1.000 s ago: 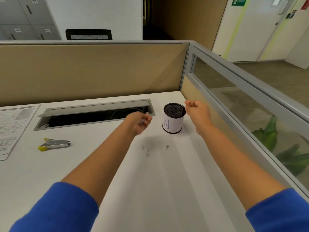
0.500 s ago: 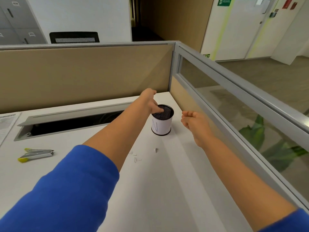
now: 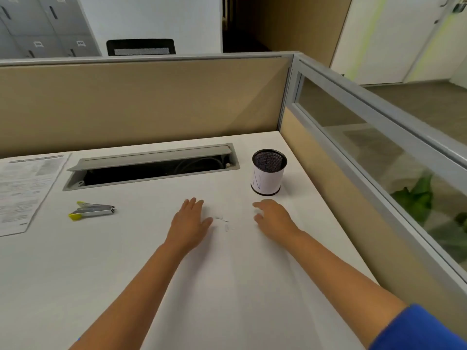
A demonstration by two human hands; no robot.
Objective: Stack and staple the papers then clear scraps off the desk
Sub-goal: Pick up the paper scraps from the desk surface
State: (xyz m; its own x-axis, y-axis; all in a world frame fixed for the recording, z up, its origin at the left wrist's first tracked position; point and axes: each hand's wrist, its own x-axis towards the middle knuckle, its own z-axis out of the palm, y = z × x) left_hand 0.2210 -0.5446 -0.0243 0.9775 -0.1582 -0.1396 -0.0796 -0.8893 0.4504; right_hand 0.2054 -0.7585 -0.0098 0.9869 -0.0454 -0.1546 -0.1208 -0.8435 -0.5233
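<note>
A few tiny white paper scraps (image 3: 224, 222) lie on the white desk (image 3: 101, 261) between my hands. My left hand (image 3: 190, 222) rests flat on the desk just left of them, fingers spread, holding nothing. My right hand (image 3: 273, 218) hovers low to their right, fingers loosely curled and empty. A black mesh cup (image 3: 268, 172) wrapped in white paper marked "N" stands just beyond my right hand. The printed papers (image 3: 22, 190) lie at the far left edge. A silver stapler (image 3: 91, 210) with yellow ends lies to their right.
An open cable tray (image 3: 151, 168) with a raised grey lid runs along the back of the desk. Tan partition walls (image 3: 141, 104) close the back and right sides, with a glass panel (image 3: 379, 147) on the right.
My left hand left the mouth of the mesh cup and came down flat beside the scraps. My right hand dropped toward the desk on their other side.
</note>
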